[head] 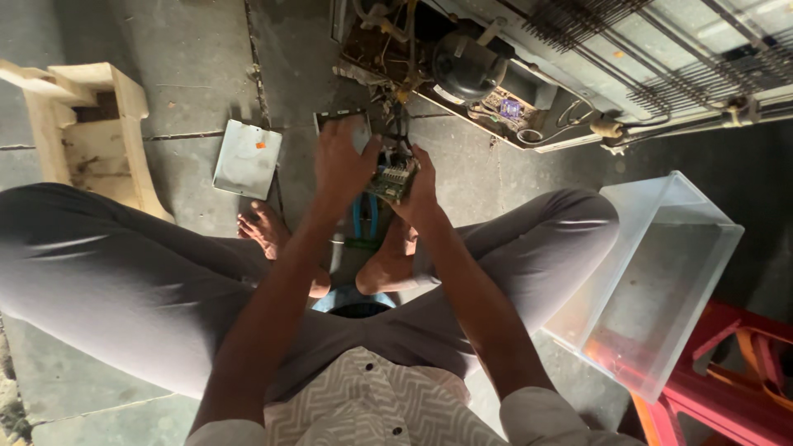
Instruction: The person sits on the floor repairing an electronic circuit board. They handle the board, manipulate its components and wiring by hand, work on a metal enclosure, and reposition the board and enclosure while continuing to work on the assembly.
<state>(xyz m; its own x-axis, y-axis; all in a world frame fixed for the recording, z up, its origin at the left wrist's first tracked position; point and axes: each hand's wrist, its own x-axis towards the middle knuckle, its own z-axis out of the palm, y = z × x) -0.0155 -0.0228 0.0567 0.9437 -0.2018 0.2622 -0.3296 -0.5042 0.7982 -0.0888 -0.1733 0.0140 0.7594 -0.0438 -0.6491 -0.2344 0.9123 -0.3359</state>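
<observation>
- Nearest, the person sits low with knees spread, bare feet on the concrete floor (190, 99), both forearms reaching forward between the legs
- A pair of blue-handled pliers (365, 216) lies on the floor between the feet, just under the hands
- The right hand (420, 186) has its grip clenched around a small green circuit board (391, 179), held above the floor with wires running up from it toward the appliance
- The left hand (343, 161) rests on the board's far-left side; fingers spread over it, but whether they pinch anything I cannot tell
- The board looks tilted, face toward the person, its long axis running roughly left to right
- Judged from this, steady support from the right hand and gentle work with the left would keep strain off the wires
- Farther off: a flat metal cover plate (247, 158), a clear plastic bin (661, 281) on the right, and the open back of a fridge with its black compressor (467, 66)
</observation>
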